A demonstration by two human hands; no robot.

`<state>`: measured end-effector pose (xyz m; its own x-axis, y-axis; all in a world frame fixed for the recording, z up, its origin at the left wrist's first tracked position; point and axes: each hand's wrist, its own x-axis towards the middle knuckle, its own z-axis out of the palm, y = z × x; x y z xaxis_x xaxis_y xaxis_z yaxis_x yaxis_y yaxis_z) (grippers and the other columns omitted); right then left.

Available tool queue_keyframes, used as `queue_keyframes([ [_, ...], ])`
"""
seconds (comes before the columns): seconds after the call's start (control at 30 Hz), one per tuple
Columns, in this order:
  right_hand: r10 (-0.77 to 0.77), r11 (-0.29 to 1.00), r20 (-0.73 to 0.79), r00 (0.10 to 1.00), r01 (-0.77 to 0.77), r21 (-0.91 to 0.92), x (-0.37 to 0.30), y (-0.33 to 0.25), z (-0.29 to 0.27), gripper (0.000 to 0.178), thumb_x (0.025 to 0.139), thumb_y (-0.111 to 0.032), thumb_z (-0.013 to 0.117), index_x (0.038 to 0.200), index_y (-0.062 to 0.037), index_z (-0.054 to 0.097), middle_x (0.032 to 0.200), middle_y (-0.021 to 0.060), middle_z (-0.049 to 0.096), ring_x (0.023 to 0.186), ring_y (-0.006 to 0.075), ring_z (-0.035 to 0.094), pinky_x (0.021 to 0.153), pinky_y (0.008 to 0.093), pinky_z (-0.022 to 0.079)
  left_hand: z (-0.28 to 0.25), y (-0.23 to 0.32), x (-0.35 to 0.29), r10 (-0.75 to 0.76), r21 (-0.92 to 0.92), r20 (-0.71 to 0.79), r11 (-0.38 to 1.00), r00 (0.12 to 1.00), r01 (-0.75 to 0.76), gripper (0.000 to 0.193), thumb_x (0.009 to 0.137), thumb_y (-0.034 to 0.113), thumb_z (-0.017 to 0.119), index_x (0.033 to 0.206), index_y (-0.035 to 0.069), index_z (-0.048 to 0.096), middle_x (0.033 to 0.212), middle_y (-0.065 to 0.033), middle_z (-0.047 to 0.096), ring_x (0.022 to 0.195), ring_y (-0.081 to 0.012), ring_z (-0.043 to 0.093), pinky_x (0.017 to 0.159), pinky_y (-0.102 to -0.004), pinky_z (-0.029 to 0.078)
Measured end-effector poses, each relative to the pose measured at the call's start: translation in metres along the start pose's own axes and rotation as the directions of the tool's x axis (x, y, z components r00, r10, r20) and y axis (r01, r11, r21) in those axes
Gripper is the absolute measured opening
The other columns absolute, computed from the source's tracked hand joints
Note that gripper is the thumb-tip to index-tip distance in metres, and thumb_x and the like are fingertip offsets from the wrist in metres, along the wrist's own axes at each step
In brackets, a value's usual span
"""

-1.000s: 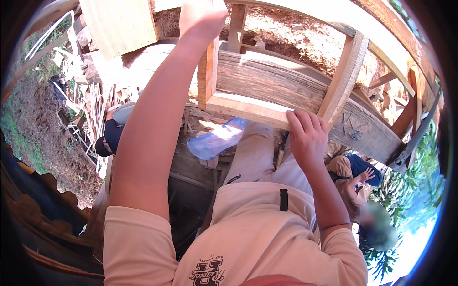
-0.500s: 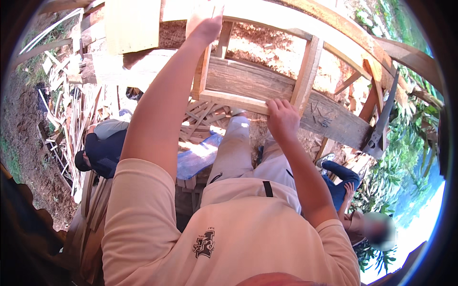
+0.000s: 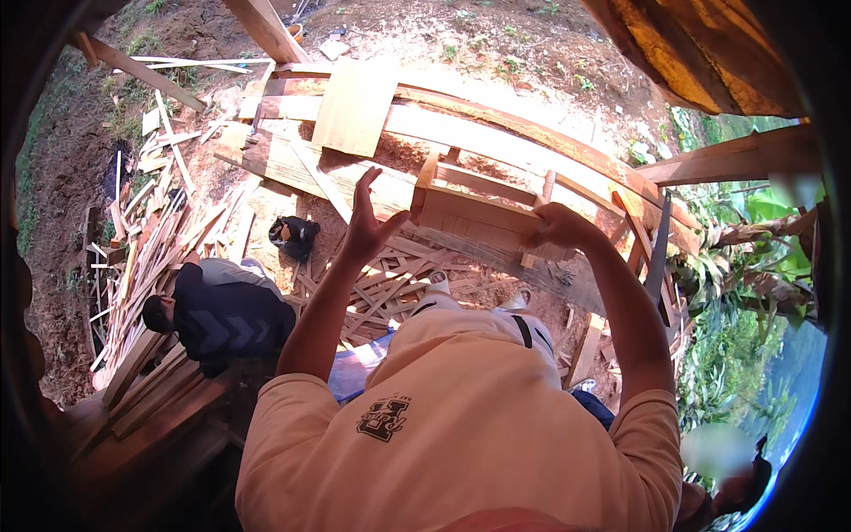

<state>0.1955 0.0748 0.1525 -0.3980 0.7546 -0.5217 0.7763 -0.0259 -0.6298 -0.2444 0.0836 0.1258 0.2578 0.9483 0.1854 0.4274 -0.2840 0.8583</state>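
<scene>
A small wooden frame, a box-like piece of pale boards, stands tilted over the plank bench in front of me. Its broad near side faces me. At its right end my right hand is closed round the corner. Just off the left end is my left hand, raised with thumb and fingers apart and holding nothing. Beneath the frame runs a weathered plank, partly hidden by it. A handsaw with a long dark blade hangs or leans at the bench's right end; which one I cannot tell.
A pale flat board lies across the bench beams at the far left. Scrap wood strips cover the ground leftward. A black bag or bucket sits beyond a crouching person. Another person is at lower right, near plants.
My left hand has let go of the frame's far part and come nearer, fingers spread. The frame has tipped, showing its broad side. My view has shifted, taking in more ground beyond the bench.
</scene>
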Motion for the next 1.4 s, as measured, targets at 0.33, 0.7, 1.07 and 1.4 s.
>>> queue_keyframes([
  [0.33,0.100,0.989,0.298,0.949,-0.128,0.074,0.019,-0.016,-0.026,0.060,0.069,-0.030,0.092,0.123,-0.0070,0.078,0.106,0.0087,0.079,0.097,0.0198,0.071,0.090,0.0372,0.053,0.022,0.058,-0.006,0.078,0.126,0.135,0.987,0.988,-0.095,0.096,0.060,0.015,0.104,0.142,0.008,0.054,0.141,-0.0144,0.059,0.131,-0.0338,0.061,0.108,-0.0437,0.058],
  [0.7,0.110,0.994,0.167,0.980,-0.106,-0.031,0.008,-0.029,-0.032,0.067,0.068,-0.029,0.098,0.124,-0.0006,0.074,0.106,0.0094,0.078,0.099,0.0199,0.071,0.093,0.0351,0.054,0.019,0.056,0.002,-0.014,0.099,0.165,0.995,0.986,-0.002,0.086,0.061,0.021,0.103,0.136,0.008,0.060,0.125,-0.0101,0.069,0.119,-0.0270,0.068,0.102,-0.0408,0.057],
  [1.07,0.017,1.000,-0.559,0.829,-0.006,0.022,-0.114,0.009,0.028,0.130,0.058,-0.038,0.104,0.165,-0.0132,0.034,0.163,0.0175,0.046,0.153,0.0404,0.039,0.124,0.0547,0.038,0.020,0.066,0.011,-0.044,0.001,0.183,0.999,0.982,0.044,0.079,0.062,0.011,0.102,0.128,0.007,0.059,0.129,-0.0121,0.065,0.115,-0.0251,0.069,0.100,-0.0386,0.064],
  [1.4,-0.144,0.984,-0.616,0.774,0.178,-0.005,-0.081,0.013,0.040,0.115,0.059,-0.022,0.103,0.157,-0.0167,0.044,0.159,0.0140,0.051,0.148,0.0400,0.046,0.122,0.0536,0.040,0.017,0.070,0.017,0.028,0.125,0.260,0.990,0.965,-0.063,0.082,0.062,0.009,0.102,0.129,0.005,0.054,0.133,-0.0102,0.055,0.121,-0.0247,0.063,0.097,-0.0392,0.066],
])
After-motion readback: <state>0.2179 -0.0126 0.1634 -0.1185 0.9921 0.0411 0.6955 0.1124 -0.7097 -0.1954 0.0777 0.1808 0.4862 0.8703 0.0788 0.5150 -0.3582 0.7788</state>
